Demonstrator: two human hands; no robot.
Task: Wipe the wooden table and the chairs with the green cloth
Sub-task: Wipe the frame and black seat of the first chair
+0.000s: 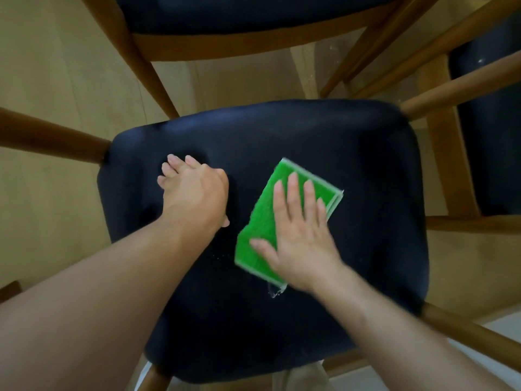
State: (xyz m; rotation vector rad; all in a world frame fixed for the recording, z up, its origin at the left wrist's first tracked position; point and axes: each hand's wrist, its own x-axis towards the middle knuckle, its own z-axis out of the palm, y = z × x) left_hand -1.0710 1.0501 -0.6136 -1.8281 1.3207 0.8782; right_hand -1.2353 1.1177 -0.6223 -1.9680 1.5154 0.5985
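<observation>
Two chairs: the dark seat point(282, 136) lies under both hands; another chair point(225, 18) stands beyond them.
Left hand point(194, 193): fingers spread, pressing the seat.
Right hand point(298, 235): flat, fingers straight, on the green cloth point(262, 215).
Green cloth: folded, just beside the left hand.

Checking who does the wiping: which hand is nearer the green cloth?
Right. The right hand lies flat on the green cloth, pressing it onto the dark chair seat. The left hand rests on the seat beside the cloth, apart from it.
</observation>
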